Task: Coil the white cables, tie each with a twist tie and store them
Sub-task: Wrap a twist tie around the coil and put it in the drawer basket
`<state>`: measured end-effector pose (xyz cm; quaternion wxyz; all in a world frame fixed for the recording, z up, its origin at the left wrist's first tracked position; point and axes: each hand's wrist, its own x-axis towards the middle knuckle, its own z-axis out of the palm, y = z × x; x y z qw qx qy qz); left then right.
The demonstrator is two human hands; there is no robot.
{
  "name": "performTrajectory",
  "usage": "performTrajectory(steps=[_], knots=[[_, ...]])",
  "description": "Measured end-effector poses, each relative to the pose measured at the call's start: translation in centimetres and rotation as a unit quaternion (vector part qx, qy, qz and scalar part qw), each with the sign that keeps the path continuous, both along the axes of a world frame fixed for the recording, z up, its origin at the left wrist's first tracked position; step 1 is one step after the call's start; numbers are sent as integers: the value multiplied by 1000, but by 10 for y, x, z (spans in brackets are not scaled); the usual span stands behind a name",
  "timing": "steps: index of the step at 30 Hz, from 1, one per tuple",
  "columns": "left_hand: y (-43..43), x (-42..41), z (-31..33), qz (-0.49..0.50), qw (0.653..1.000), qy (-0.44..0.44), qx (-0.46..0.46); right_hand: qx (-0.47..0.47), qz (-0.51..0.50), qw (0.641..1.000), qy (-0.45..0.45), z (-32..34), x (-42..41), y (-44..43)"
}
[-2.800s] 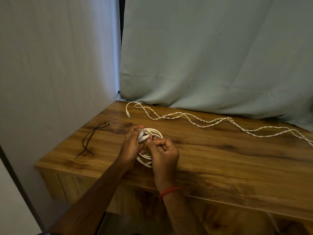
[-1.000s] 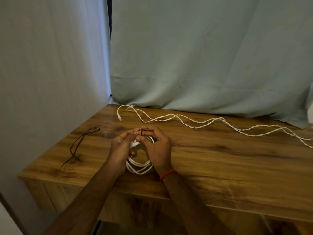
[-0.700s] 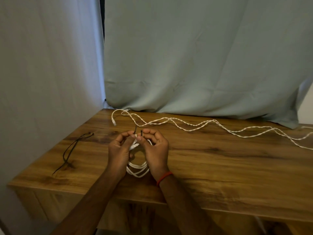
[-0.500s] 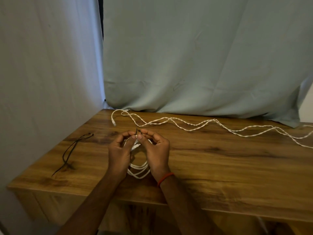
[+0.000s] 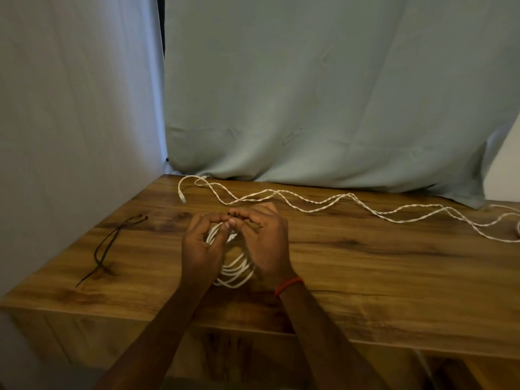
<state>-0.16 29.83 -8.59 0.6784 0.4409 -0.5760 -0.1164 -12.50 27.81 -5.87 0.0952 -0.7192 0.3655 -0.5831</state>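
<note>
Both hands, left hand (image 5: 201,246) and right hand (image 5: 267,243), pinch a black twist tie (image 5: 233,214) atop the coiled white cable (image 5: 235,270) on the wooden table (image 5: 365,271).

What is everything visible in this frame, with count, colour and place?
coiled cable: one, white, between the hands
twist tie: one, black, at the coil's top
loose cable: count unclear, white, twisted along the table's back
spare ties: a few, black, table's left
table: one, brown wood, foreground
curtain: one, grey-green, behind
wristband: one, red, right wrist
left hand: pinches the twist tie
right hand: pinches the twist tie
</note>
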Motion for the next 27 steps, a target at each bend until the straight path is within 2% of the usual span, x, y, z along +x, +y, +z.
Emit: performTrajectory(steps=[2, 6, 10, 15, 22, 27], knots=[[1, -5, 1, -21, 999, 28, 11, -27, -13, 998, 47, 6, -7, 4], [3, -18, 6, -87, 991, 85, 58, -29, -4, 998, 50, 15, -32, 6], [11, -34, 13, -164, 982, 64, 74, 24, 58, 998, 31, 24, -64, 22], [36, -73, 25, -263, 957, 68, 100, 68, 74, 995, 14, 39, -105, 49], [45, -115, 31, -310, 943, -27, 115, 145, 65, 975, 153, 74, -166, 94], [51, -143, 34, -323, 936, -63, 122, 172, -5, 952, 252, 90, -195, 113]])
